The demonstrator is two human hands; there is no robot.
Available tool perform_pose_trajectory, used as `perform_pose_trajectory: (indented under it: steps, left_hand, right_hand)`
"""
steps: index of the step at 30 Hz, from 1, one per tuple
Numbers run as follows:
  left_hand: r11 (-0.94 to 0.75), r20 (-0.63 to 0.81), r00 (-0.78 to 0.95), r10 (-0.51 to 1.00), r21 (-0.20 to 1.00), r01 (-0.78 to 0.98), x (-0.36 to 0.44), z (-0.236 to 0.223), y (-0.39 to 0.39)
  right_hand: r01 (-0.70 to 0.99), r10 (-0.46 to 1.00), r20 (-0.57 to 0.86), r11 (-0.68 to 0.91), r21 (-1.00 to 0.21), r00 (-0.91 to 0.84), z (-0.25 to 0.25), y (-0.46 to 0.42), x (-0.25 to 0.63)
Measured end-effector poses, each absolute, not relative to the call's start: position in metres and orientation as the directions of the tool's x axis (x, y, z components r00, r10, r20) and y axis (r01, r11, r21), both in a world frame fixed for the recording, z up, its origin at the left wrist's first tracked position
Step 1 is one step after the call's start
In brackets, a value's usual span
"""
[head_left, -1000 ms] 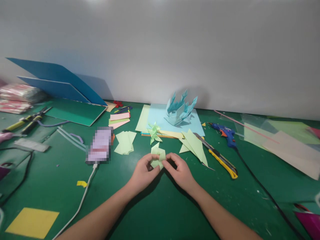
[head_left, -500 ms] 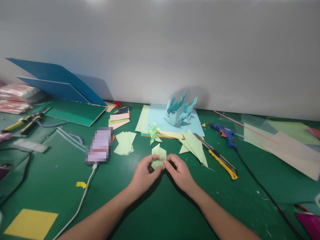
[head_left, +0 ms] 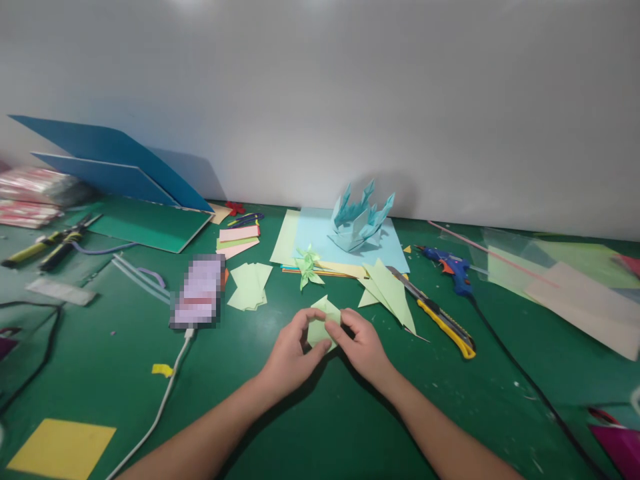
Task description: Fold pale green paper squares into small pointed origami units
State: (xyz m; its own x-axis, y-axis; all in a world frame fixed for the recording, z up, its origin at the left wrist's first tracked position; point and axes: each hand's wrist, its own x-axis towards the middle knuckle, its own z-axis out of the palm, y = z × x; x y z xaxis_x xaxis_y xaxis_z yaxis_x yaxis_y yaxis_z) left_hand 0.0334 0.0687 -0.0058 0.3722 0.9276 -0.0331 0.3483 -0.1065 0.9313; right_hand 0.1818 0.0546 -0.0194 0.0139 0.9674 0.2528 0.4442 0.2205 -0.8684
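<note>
Both hands meet over the green mat at the middle of the view. A small folded light-green paper piece [head_left: 321, 323] is pinched between them. My left hand [head_left: 289, 352] curls around its left side with thumb and fingers closed on it. My right hand [head_left: 362, 343] grips its right edge with the fingertips. Just beyond lie a small green folded flower [head_left: 307, 263], a fan of light-green paper squares [head_left: 249, 285] and pointed light-green paper pieces [head_left: 389, 287].
A yellow utility knife [head_left: 440, 321] lies right of my hands, a blue glue gun [head_left: 453, 267] with its black cord further right. A phone [head_left: 199, 292] on a white cable sits left. A blue origami crown [head_left: 361, 217] stands on pale sheets behind. Pliers, blue boards and paper sheets line the edges.
The green paper piece has been turned between my fingers and now shows a broader face; both hands shifted slightly but stay in the same spot.
</note>
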Motion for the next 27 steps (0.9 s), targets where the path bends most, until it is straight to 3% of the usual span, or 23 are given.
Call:
perform_pose_trajectory:
  steps: [10,17,27]
  left_hand:
    - [-0.030,-0.041,0.418,0.907,0.986,0.162,0.031,-0.013,0.065]
    - [-0.207,0.017,0.537,0.843,0.933,0.295,0.030,-0.001,0.066]
    - [-0.232,-0.007,0.566,0.824,0.908,0.348,0.030,0.002,0.066]
  right_hand:
    - [0.395,0.969,0.244,0.208,-0.895,0.043,-0.019,0.054,0.181]
    - [0.265,0.983,0.160,0.132,-0.955,0.087,-0.017,0.053,0.183]
    - [0.237,0.972,0.182,0.143,-0.961,0.150,-0.014,0.054,0.185]
